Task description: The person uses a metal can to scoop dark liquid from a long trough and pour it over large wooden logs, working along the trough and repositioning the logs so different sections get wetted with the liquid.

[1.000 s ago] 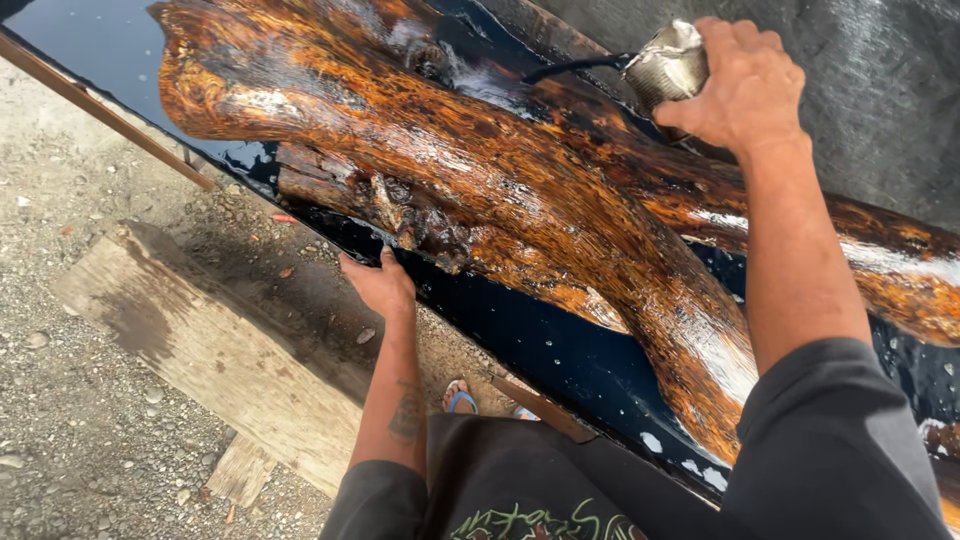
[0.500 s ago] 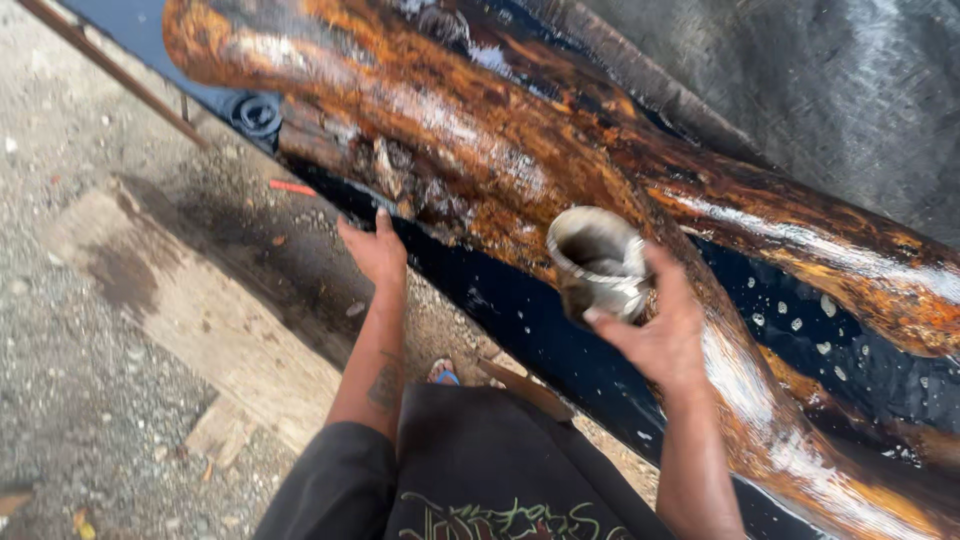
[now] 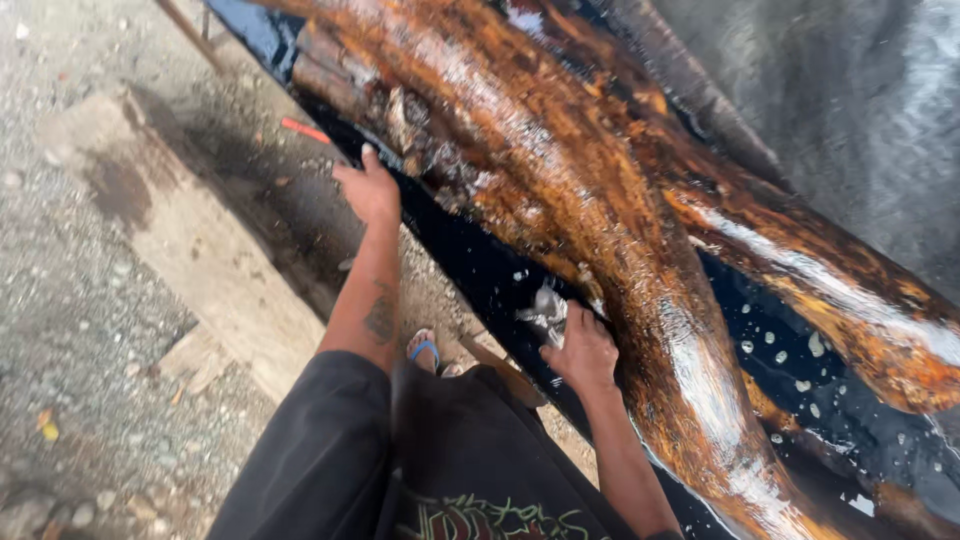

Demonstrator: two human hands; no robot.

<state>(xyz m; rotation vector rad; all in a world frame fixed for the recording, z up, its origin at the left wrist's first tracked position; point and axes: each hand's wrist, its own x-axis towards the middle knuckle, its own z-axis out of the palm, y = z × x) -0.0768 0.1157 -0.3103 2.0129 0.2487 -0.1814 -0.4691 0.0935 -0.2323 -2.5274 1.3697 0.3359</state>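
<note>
Weathered grey wooden plank on gravel at frame left, small red stick beyond its upper end. Left hand left of centre, fingers loosely spread, resting on the near edge of the glossy black slab. Right hand at lower centre, closed around a crumpled silvery container, pressed against the wet orange-brown log running diagonally towards lower right. Blue sandal between both forearms.
</note>
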